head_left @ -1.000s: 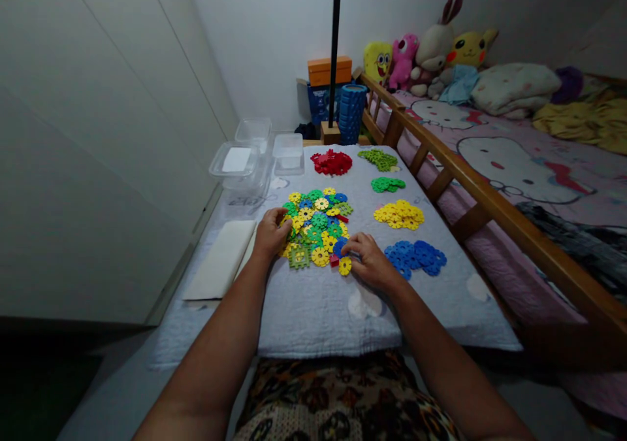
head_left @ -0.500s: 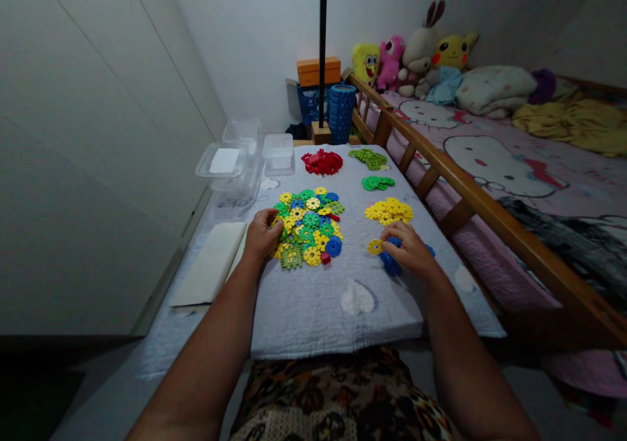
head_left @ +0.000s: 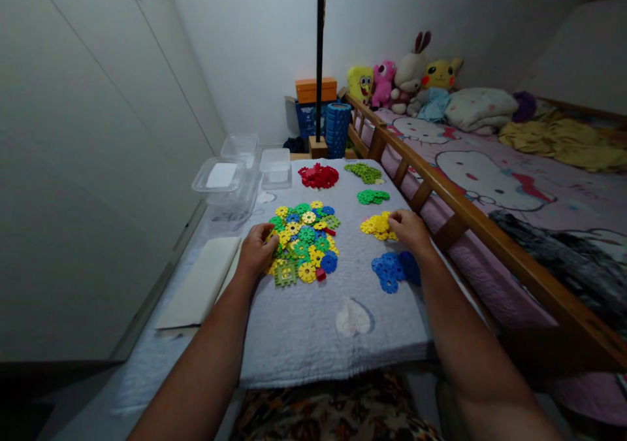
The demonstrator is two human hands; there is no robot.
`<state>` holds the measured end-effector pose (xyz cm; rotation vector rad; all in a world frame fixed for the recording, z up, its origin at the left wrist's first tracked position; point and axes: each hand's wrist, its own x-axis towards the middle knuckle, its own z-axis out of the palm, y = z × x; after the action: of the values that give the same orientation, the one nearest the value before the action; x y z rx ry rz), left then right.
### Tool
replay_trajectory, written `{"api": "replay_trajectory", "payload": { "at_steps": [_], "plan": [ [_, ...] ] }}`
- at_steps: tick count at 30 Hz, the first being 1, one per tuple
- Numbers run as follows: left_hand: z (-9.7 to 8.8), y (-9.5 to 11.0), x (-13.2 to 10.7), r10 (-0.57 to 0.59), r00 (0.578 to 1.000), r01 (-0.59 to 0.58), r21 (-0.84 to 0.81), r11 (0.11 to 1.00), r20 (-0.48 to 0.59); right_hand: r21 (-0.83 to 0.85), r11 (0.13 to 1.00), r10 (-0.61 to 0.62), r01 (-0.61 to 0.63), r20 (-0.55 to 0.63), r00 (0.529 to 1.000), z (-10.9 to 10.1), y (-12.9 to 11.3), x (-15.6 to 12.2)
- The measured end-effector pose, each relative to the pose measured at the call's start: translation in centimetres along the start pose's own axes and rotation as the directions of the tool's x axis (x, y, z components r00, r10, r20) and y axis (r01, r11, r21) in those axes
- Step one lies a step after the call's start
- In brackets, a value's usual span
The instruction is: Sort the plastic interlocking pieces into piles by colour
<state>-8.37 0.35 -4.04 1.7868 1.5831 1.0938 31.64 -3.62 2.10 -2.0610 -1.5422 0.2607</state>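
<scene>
A mixed pile of snowflake discs [head_left: 307, 234] in yellow, green and blue lies at the middle of the cloth-covered table. At its left edge rests my left hand [head_left: 258, 248], thumb and index finger apart beside yellow discs. My right hand [head_left: 410, 230] is at the heap of yellow discs [head_left: 377, 225], its fingertips pinched on a yellow disc at the heap's right side. Nearer to me lies a group of blue discs [head_left: 389, 270], partly under my right wrist. Farther back are green discs [head_left: 373, 196], light green pieces [head_left: 363, 172] and red pieces [head_left: 319, 176].
Clear plastic containers [head_left: 219, 178] stand at the back left of the table. An open notebook [head_left: 200, 283] lies by my left forearm. A wooden bed rail [head_left: 435, 186] runs along the right side. Behind the table rises a black pole [head_left: 319, 62].
My right hand has moved away from above the blue discs to the yellow heap, taking the yellow disc along. My left hand stays at the mixed pile. The view has tilted up slightly.
</scene>
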Motion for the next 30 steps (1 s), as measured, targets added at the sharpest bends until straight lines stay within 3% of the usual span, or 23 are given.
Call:
{"api": "replay_trajectory", "payload": {
  "at_steps": [5, 8, 12, 16, 25, 28, 30],
  "plan": [
    [-0.1, 0.1, -0.1, 0.007, 1.000, -0.007, 0.001, 1.000, 0.000, -0.110, 0.994, 0.008, -0.014, -0.057, 0.998, 1.7, 0.9, 1.3],
    [-0.1, 0.2, -0.1, 0.010, 1.000, -0.010, 0.000, 1.000, -0.002, -0.147, 0.988, -0.068, 0.053, -0.102, 0.992, 2.1, 1.6, 0.8],
    [-0.1, 0.3, -0.1, 0.008, 1.000, -0.008, 0.006, 1.000, 0.002, -0.129, 0.973, -0.193, 0.190, -0.009, 0.981, 2.3, 1.4, -0.5],
    [-0.1, 0.3, -0.1, 0.009, 1.000, -0.009, 0.011, 1.000, 0.001, -0.184, 0.953, -0.233, 0.239, 0.056, 0.971, 3.1, 0.3, -1.4],
    [0.0, 0.4, -0.1, 0.018, 1.000, -0.018, -0.001, 1.000, -0.004, -0.188, 0.937, -0.288, 0.294, 0.060, 0.956, 3.5, -1.1, -2.0],
    [0.0, 0.4, -0.1, 0.025, 1.000, -0.025, 0.004, 1.000, -0.001, -0.029, 0.916, -0.391, 0.400, 0.164, 0.906, 3.3, -3.1, -3.7],
    [0.0, 0.4, -0.1, 0.024, 1.000, -0.024, 0.006, 1.000, 0.001, 0.113, 0.861, -0.506, 0.495, 0.282, 0.815, 3.6, -5.1, -5.5]
  ]
}}
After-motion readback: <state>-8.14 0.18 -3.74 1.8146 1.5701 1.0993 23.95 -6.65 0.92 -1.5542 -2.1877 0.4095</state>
